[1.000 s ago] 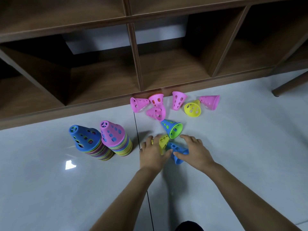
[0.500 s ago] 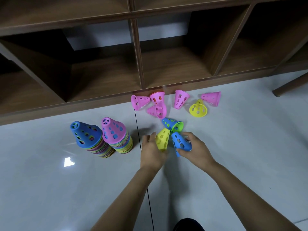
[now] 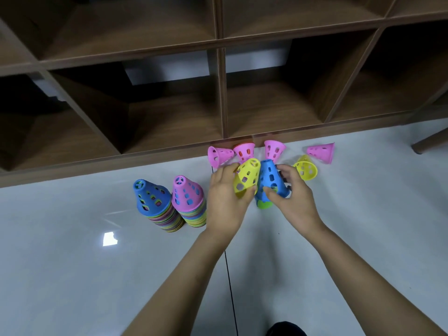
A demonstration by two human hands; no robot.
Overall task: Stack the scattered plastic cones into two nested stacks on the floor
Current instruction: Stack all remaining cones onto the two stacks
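Shelf unit (image 3: 218, 98): your landmark, along the far wall.
Stacks: blue-topped stack (image 3: 152, 204) and pink-topped stack (image 3: 189, 202) stand before it, mostly built.
Hands: left hand (image 3: 225, 197) clamps a yellow cone (image 3: 246, 178); right hand (image 3: 291, 197) clamps a blue cone (image 3: 271, 180) (green rim beneath).
Left: four pink cones (image 3: 274, 149) and another yellow (image 3: 306, 168) lie at its base.

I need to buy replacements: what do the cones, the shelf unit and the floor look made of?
Yellow cone in the left hand: looks like moulded plastic, matte, uniform bright colour, clean cut-out holes. Shelf unit: wood-look board, probably laminate, with even brown grain. Floor: glossy pale tile or similar, judging by the mirrored light patch and a thin dark joint line.
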